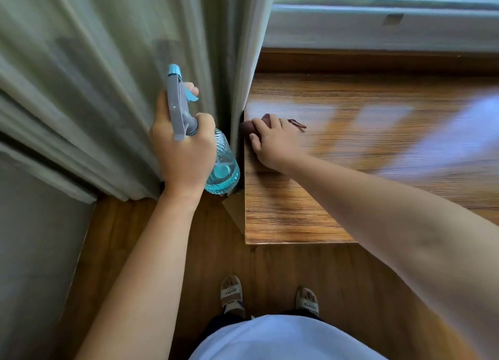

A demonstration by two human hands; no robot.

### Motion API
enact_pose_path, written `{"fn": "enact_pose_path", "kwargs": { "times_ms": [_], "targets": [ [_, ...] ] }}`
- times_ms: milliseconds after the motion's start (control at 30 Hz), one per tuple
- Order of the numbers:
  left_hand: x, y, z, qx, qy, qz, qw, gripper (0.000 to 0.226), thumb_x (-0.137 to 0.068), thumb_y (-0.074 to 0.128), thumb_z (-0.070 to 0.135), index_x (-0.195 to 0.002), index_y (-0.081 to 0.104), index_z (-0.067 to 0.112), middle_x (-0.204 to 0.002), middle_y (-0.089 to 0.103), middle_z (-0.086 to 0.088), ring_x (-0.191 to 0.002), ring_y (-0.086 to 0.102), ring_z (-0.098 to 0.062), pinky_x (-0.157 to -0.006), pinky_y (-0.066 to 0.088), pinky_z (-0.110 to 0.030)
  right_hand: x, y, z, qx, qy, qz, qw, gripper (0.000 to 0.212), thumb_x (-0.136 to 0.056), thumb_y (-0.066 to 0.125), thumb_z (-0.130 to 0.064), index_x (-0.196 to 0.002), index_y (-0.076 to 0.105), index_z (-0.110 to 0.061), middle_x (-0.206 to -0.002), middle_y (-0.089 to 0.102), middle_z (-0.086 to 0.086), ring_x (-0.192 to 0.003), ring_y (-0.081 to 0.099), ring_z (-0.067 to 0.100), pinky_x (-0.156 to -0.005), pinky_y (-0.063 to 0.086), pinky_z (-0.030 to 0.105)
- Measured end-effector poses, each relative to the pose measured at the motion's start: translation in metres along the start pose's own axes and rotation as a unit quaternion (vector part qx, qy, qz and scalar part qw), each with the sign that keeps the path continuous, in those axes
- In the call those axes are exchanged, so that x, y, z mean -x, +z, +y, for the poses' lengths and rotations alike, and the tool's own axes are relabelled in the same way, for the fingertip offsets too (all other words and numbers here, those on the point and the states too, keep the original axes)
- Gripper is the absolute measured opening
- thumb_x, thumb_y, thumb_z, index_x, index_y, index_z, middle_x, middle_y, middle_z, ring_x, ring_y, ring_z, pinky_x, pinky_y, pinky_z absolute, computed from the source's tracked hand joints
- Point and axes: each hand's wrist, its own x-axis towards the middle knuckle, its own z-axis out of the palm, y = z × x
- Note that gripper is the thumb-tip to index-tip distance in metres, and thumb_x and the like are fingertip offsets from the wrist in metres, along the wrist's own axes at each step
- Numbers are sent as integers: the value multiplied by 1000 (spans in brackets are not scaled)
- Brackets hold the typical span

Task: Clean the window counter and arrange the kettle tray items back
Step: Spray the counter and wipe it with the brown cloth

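- Left hand [186, 154] has a tight grip on the neck of the spray bottle [221, 168], fingers wrapped round it and one finger up by the trigger. It is held off to the side near the curtain [108, 89], most likely to keep it out of the way of the wiping but ready for more spraying.
- Right hand [272, 141] lies flat with its fingers spread and pressing down on a small dark red cloth [266, 120]. The cloth sits at the far left edge of the wooden bench [351, 143], right beside the curtain, so that corner seems to be getting wiped.
- Blue liquid fills only the bottom part of the bottle.
- No kettle, tray or cups show anywhere, so putting them back looks like a later job.
- Both sandals [232, 295] on the floor have "SENMA" written on the strap.
- Nothing to read shows on the bottle.
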Motion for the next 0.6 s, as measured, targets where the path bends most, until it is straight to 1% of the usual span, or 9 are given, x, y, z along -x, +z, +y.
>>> {"fn": "enact_pose_path", "kwargs": {
  "times_ms": [100, 233, 300, 400, 433, 500, 567, 600],
  "targets": [
    [-3, -6, -4, 11, -7, -7, 1000, 37, -83, 54, -1, -113, 60, 20, -107, 66, 6, -85, 71, -32, -74, 61, -53, 40, 9, -15, -13, -12, 26, 1000, 45, -101, 35, -51, -144, 38, -36, -145, 43, 9, -134, 38, 36, -108, 39, 51],
    [-15, -6, -19, 17, -24, -38, 999, 34, -84, 55, 5, -116, 63, 10, -111, 67, 4, -88, 73, -33, -75, 61, -53, 117, 13, -24, -18, -34, 26, 999, 51, -103, 38, -51, -152, 33, -36, -159, 34, 6, -147, 27, 32, -118, 28, 48],
    [-20, 0, -22, 27, -22, -62, 997, 34, -85, 55, 6, -118, 62, 9, -114, 67, 2, -92, 72, -34, -77, 61, -54, 147, 13, -21, -22, -7, 15, 1000, 53, -104, 34, -54, -155, 28, -40, -164, 28, 3, -151, 22, 30, -122, 23, 46],
    [-18, 10, -17, 35, -31, -104, 993, 38, -89, 57, 12, -127, 60, 6, -120, 67, -4, -100, 72, -37, -81, 63, -49, 172, 15, -6, -28, 50, 7, 998, 55, -104, 31, -58, -156, 25, -42, -167, 23, -1, -154, 19, 26, -125, 18, 43],
    [-16, 14, -15, 42, -32, -118, 992, 38, -90, 58, 14, -128, 60, 8, -120, 66, -4, -101, 72, -37, -81, 63, -48, 172, 14, 4, -33, 62, 11, 997, 55, -103, 33, -58, -156, 28, -41, -166, 25, 0, -153, 21, 26, -124, 20, 43],
    [-11, 21, -12, 58, -35, -138, 988, 35, -91, 60, 15, -126, 61, 12, -116, 66, 1, -95, 72, -34, -79, 63, -49, 155, 10, 32, -41, 86, 28, 995, 54, -102, 36, -55, -153, 36, -35, -161, 33, 4, -149, 29, 30, -122, 29, 47],
    [-7, 27, -11, 65, -37, -152, 985, 33, -91, 61, 11, -124, 62, 13, -112, 66, 5, -87, 71, -32, -76, 63, -49, 118, 5, 66, -39, 129, 47, 990, 52, -100, 39, -52, -147, 44, -31, -151, 42, 10, -138, 40, 37, -112, 39, 50],
    [-5, 30, -11, 66, -40, -157, 985, 32, -91, 62, 9, -123, 62, 12, -111, 66, 7, -86, 70, -31, -76, 62, -48, 97, 1, 79, -41, 155, 51, 986, 50, -99, 39, -51, -145, 45, -31, -148, 43, 12, -135, 41, 39, -109, 40, 52]
  ]
}}
